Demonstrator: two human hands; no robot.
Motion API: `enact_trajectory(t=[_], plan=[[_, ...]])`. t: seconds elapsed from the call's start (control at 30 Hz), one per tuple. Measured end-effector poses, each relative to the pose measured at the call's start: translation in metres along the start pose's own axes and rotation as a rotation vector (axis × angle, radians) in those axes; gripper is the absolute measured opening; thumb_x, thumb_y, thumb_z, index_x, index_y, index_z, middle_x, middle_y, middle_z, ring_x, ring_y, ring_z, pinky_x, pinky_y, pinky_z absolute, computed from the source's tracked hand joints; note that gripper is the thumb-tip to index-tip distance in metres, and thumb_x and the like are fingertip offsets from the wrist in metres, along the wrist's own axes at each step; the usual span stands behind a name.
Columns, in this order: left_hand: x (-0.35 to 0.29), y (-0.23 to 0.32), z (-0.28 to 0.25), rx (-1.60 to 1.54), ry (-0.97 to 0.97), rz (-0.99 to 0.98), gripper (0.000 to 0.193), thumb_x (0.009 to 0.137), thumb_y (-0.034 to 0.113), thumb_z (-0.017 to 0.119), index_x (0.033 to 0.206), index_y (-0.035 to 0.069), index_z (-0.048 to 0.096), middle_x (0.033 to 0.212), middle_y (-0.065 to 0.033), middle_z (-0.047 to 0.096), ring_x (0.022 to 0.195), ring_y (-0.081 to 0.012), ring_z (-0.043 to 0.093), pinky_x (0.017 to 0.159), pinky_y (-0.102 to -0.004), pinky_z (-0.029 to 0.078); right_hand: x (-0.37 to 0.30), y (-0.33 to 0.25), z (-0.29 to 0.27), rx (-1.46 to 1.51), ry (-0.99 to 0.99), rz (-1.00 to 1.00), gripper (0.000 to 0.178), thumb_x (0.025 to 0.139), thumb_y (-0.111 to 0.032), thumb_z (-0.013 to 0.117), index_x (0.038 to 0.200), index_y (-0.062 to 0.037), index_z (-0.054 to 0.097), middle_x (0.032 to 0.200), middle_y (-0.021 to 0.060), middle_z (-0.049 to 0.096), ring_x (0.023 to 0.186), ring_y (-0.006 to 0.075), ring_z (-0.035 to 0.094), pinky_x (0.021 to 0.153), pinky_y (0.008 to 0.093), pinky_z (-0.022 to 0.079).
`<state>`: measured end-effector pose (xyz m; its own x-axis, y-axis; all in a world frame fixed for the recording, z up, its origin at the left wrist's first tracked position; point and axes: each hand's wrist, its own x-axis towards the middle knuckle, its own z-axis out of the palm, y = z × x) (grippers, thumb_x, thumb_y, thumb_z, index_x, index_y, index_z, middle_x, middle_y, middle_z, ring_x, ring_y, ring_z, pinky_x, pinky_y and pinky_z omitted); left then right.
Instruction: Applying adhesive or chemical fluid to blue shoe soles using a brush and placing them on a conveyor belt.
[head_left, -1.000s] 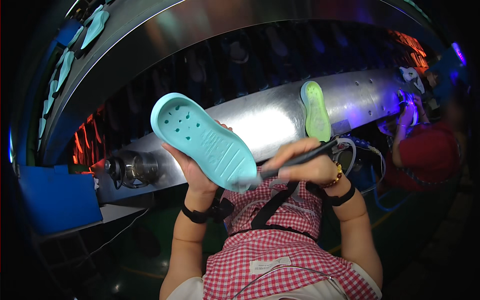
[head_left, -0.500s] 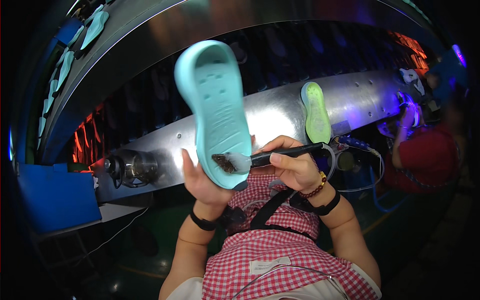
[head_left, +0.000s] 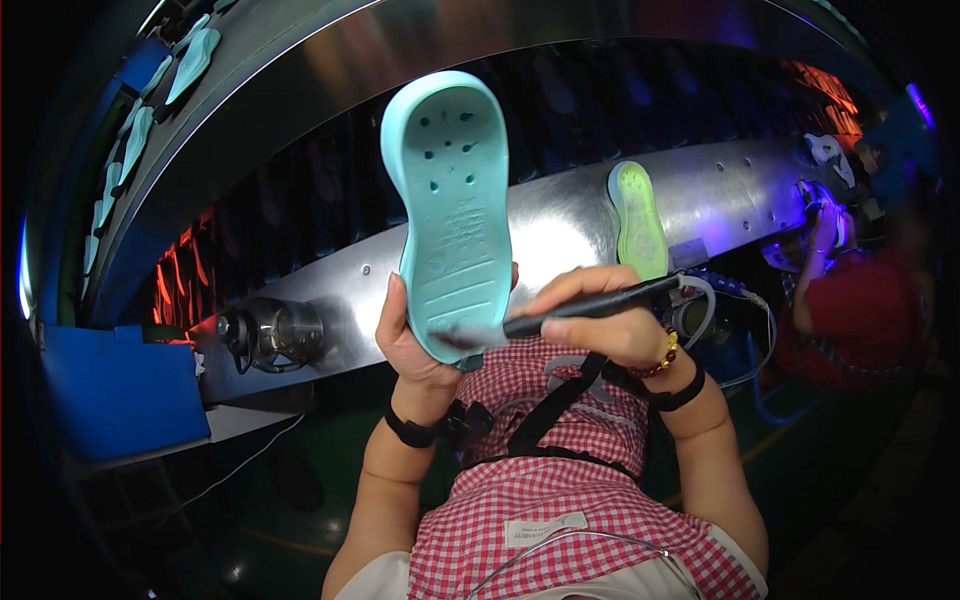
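Note:
A turquoise shoe sole (head_left: pixel 458 230) stands toe-up above the bench, its hollowed inner face with holes and ridges turned toward me. My left hand (head_left: pixel 413 352) grips its lower end, thumb along the left edge and fingers behind. My right hand (head_left: pixel 628 338) is closed round the black handle of a brush (head_left: pixel 590 304), held nearly level. The brush's bristle end, smeared by motion, lies over the inner face near the sole's lower end. A thin clear tube (head_left: pixel 708 305) runs from the handle's far end.
A yellow-green sole (head_left: pixel 641 222) lies on the metal bench (head_left: pixel 555 225). At left are a glass jug (head_left: pixel 285 333) and a blue box (head_left: pixel 120 390). Behind runs a dark conveyor with soles; more turquoise soles (head_left: pixel 192 65) line the upper left. A co-worker in red (head_left: pixel 860 310) works at right.
The sole has shifted slightly right and turned more squarely toward me. My right hand and the brush have moved a little right and down, the bristles sweeping across the sole's lower end.

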<state>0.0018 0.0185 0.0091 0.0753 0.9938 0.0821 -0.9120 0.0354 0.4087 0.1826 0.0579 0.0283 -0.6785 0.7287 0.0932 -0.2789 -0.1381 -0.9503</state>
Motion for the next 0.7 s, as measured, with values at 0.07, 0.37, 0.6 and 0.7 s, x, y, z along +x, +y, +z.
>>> enact_trajectory(t=[0.07, 0.37, 0.6, 0.7], plan=[[0.003, 0.000, 0.002, 0.090, 0.100, 0.015, 0.061, 0.085, 0.046, 0.033, 0.126, 0.001, 0.036, 0.121, -0.0218, 0.044, 0.107, -0.0379, 0.048, 0.093, -0.0543, 0.035, 0.004, -0.004, -0.005, -0.150, -0.018, 0.002, 0.019, 0.075, -0.004, 0.063, 0.093, 0.0001, 0.063, 0.083, 0.0084, 0.065, 0.071, 0.0095, 0.060, 0.064, 0.0213, 0.048], [0.012, 0.008, -0.004, 0.056, 0.028, -0.057, 0.059, 0.086, 0.044, 0.035, 0.126, 0.001, 0.037, 0.120, -0.0212, 0.046, 0.106, -0.0373, 0.050, 0.091, -0.0543, 0.037, -0.003, -0.001, -0.007, -0.220, -0.210, 0.007, 0.019, 0.073, -0.009, 0.065, 0.091, -0.0022, 0.063, 0.081, 0.0065, 0.064, 0.071, 0.0093, 0.058, 0.064, 0.0213, 0.046], [0.022, 0.019, 0.006, 0.248, 0.202, -0.392, 0.047, 0.086, 0.023, 0.045, 0.124, -0.004, 0.037, 0.115, -0.0185, 0.050, 0.102, -0.0235, 0.054, 0.088, -0.0329, 0.045, 0.013, -0.010, -0.026, -0.484, -0.329, -0.201, 0.019, 0.073, -0.006, 0.065, 0.091, -0.0020, 0.062, 0.091, 0.0102, 0.064, 0.082, 0.0203, 0.063, 0.072, 0.0276, 0.050], [0.023, 0.019, 0.009, 0.423, 0.255, -0.467, 0.046, 0.085, 0.021, 0.047, 0.122, -0.005, 0.039, 0.114, -0.0177, 0.051, 0.100, -0.0221, 0.055, 0.087, -0.0309, 0.045, 0.016, -0.022, -0.039, -0.548, -0.500, -0.128, 0.018, 0.075, -0.009, 0.063, 0.092, -0.0043, 0.062, 0.090, 0.0091, 0.064, 0.081, 0.0220, 0.063, 0.071, 0.0286, 0.049]])
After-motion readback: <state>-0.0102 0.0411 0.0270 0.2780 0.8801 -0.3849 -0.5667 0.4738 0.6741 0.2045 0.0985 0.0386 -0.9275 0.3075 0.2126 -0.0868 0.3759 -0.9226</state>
